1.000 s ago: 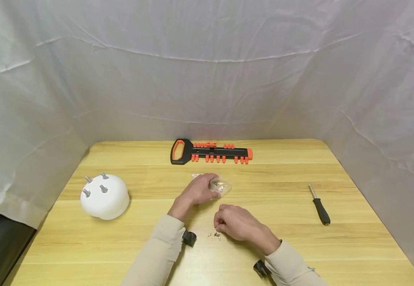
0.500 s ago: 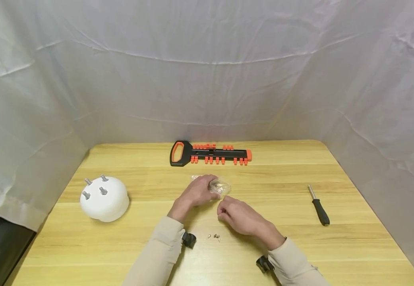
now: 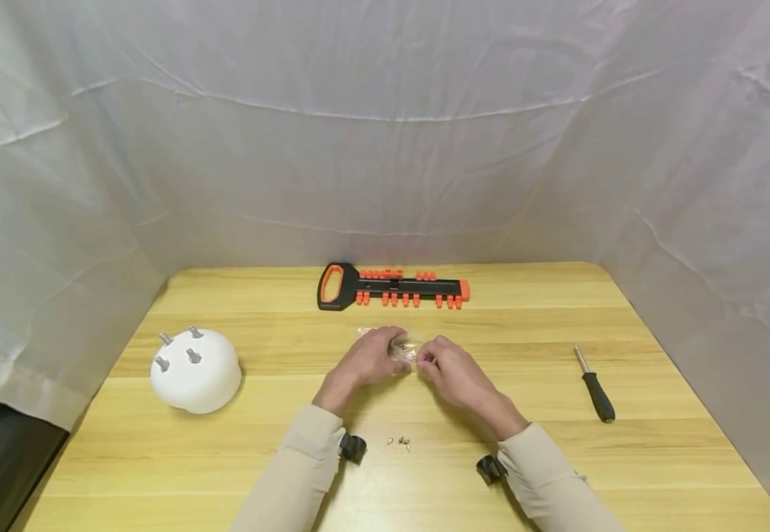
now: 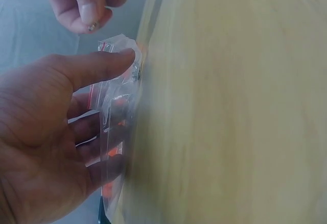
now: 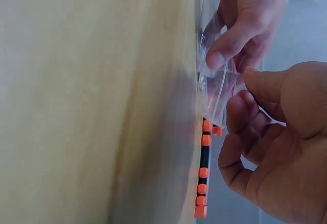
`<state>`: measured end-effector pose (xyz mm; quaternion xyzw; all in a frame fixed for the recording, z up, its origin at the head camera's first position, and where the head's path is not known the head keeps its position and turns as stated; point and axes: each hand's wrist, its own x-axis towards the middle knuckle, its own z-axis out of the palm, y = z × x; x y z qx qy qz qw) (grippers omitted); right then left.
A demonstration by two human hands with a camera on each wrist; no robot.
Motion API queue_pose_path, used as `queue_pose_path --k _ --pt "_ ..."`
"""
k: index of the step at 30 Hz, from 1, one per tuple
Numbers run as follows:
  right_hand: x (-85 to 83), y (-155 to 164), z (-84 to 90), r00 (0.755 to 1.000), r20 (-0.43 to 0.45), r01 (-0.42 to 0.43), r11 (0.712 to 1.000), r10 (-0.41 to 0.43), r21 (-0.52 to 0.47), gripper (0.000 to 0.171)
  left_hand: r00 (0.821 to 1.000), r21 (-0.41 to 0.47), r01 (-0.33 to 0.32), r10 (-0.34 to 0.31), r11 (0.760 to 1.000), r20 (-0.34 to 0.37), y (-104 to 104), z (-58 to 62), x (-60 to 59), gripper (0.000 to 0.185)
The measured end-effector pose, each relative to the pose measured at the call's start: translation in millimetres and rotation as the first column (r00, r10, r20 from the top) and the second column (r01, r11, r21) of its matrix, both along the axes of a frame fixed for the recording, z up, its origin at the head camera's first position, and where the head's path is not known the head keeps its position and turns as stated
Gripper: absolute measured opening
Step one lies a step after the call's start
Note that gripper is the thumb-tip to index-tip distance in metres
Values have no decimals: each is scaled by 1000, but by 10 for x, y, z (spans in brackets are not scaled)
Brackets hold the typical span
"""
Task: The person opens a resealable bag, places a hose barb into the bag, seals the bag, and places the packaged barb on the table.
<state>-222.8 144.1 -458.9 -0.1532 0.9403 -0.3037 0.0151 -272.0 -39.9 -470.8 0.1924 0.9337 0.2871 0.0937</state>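
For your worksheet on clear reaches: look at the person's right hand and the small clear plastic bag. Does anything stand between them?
Nothing visible does. The right hand is right at the clear plastic bag, which the left hand holds against the table. The loose screws lie nearer the person, off that path; the screwdriver lies far to the right.

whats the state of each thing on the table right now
plastic bag: held by left hand, right hand at its mouth
loose screws: lying on table, untouched
screwdriver: lying flat, untouched
bit holder: lying flat
white dome: resting, pegs up
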Motion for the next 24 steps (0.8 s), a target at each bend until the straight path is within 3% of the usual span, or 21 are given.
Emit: queue_pose_path --k 11,24 --pt "-240 -21 -61 999 -1 48 998 -48 39 5 1000 -1 -12 12 1000 7 15 10 -6 66" --pt "-257 -48 -46 998 21 57 995 -59 76 7 1000 -1 -8 8 1000 4 12 6 9 65"
